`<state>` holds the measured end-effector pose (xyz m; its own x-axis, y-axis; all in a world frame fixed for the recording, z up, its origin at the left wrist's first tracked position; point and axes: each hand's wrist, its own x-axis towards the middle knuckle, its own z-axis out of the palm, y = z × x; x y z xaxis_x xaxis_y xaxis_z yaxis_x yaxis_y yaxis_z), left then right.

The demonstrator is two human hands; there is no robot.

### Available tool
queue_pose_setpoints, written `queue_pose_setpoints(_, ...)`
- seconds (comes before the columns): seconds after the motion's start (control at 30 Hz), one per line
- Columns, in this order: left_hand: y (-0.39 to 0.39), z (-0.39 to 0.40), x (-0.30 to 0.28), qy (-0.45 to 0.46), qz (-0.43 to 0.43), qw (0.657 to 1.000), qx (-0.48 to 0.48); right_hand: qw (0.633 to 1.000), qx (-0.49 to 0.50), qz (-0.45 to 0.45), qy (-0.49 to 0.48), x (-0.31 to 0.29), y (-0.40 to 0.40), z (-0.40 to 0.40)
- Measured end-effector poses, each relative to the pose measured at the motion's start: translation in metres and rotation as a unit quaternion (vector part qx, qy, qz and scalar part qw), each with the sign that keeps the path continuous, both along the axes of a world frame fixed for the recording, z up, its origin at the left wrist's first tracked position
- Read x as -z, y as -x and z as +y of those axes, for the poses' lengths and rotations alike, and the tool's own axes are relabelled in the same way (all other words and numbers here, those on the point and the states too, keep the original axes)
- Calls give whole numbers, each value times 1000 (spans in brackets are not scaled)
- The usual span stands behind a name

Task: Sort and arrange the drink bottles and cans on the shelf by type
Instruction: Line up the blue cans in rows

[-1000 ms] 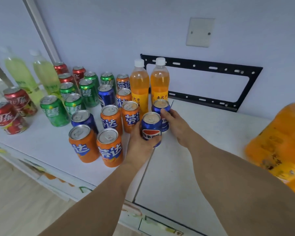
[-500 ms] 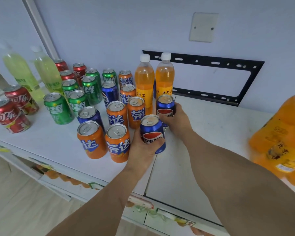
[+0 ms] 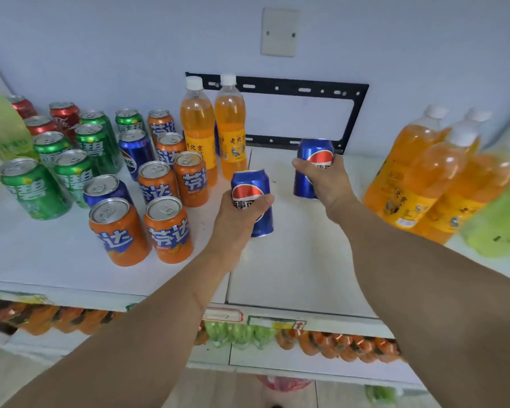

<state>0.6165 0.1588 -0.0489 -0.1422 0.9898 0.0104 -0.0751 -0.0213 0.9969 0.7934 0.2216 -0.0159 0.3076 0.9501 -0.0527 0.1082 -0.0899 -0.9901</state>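
The left hand (image 3: 236,222) is wrapped around a blue aluminium cola can with a red, white and blue roundel (image 3: 252,198), thumb and fingers curled across its label, holding it upright just right of the cluster of orange soda cans (image 3: 162,219) on the white shelf top (image 3: 292,260). Whether the can's base touches the shelf cannot be told. The right hand (image 3: 321,179) grips a second blue cola can of the same kind (image 3: 314,160), fingers curled round its front; this can tilts slightly and sits farther back and to the right, in front of the black metal wall bracket (image 3: 277,89). The two held cans are apart, with bare shelf between them.

To the left of the hands stand two more blue cola cans (image 3: 136,151) among the orange ones, then green lemon-lime cans (image 3: 71,169), then red cola cans (image 3: 50,119) near the wall. Two tall clear plastic bottles of orange drink with white caps (image 3: 212,128) stand upright just behind the left-hand can. At the right, near the right forearm, lies a blurred group of larger orange-drink bottles (image 3: 430,178), with pale green bottles (image 3: 501,228) beyond. A beige blank wall plate (image 3: 279,32) sits above the bracket.
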Motion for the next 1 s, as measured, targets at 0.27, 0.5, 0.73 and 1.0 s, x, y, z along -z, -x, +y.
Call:
queue_pose_setpoints(0.27, -20, 13, -12, -4, 11, 1000, 6, 998, -5, -56, 40, 2, -28, 1)
queue_pose_setpoints(0.5, -27, 35, 2, 16, 32, 999, -2, 997, -27, -54, 52, 24, -30, 19)
queue_pose_setpoints(0.73, -25, 60, 14, 11, 43, 999, -24, 997, -31, -47, 51, 44, -17, 29)
queue_pose_setpoints(1.0, -24, 73, 22, -8, 70, 997, -20, 997, -30, -49, 47, 48, -8, 30)
